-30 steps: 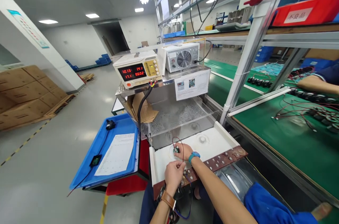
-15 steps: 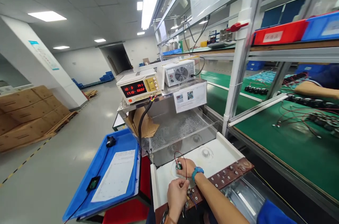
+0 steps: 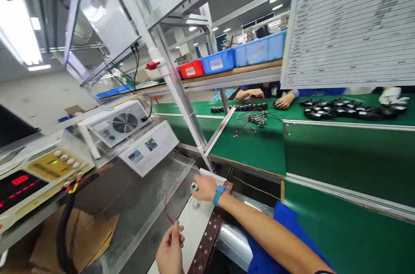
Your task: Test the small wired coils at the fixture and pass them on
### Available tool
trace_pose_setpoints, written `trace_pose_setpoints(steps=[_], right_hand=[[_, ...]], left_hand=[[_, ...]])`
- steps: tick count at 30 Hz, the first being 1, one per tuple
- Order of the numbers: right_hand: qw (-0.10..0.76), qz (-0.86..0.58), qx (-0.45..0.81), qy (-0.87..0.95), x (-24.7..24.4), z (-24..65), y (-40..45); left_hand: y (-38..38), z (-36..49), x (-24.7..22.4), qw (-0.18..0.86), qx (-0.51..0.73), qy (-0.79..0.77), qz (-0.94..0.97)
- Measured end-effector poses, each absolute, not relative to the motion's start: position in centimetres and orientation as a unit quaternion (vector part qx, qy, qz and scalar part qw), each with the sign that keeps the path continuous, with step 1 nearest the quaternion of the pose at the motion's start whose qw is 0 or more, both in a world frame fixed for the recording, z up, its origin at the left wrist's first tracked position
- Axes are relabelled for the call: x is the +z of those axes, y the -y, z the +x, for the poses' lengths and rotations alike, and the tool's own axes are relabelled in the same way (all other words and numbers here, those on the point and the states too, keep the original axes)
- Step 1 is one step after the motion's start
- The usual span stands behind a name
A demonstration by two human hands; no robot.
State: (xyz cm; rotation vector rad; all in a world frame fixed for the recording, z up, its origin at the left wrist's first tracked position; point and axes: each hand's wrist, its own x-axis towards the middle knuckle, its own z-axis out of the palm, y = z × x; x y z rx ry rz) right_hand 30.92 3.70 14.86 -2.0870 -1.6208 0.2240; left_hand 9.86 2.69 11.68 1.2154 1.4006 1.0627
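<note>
My right hand point(image 3: 205, 188), with a blue band at the wrist, is closed around a small round circuit board point(image 3: 194, 186) above the white fixture tray point(image 3: 186, 218). A thin red wire point(image 3: 166, 205) loops from the board down to my left hand point(image 3: 171, 246). There, thumb and fingers pinch its end. Beneath my right wrist runs the tray's brown strip point(image 3: 207, 237), studded with metal contacts.
At left stands a power supply point(image 3: 48, 166) with a thick black cable point(image 3: 65, 230). A metal post point(image 3: 181, 101) rises ahead. Across the green bench point(image 3: 259, 148), wired parts point(image 3: 257, 117) and black units point(image 3: 343, 109) lie near co-workers' hands point(image 3: 284, 100).
My view has swung right. My right hand has lifted the circuit board off the tray and moved rightward, while my left hand keeps pinching the wire. The supply's red display reads differently.
</note>
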Motion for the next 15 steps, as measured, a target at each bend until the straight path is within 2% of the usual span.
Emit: trace_pose_setpoints(steps=[5, 9, 12, 15], right_hand=[[0.236, -0.892, 0.023, 0.385, 17.0, 46.3, 2.2], [0.263, -0.932, 0.020, 0.250, 17.1, 57.2, 4.7], [0.300, -0.935, 0.017, 0.190, 16.8, 64.0, 5.0], [0.318, -0.934, 0.015, 0.164, 16.2, 68.8, 4.9]], left_hand=[[-6.8, 24.2, 15.8, 0.605, 0.404, -0.421, 0.541], [-10.0, 34.9, 18.4, 0.634, 0.379, -0.346, 0.578], [-10.2, 38.1, 18.2, 0.618, 0.366, -0.326, 0.615], [-8.3, 36.4, 15.4, 0.601, 0.335, -0.324, 0.649]])
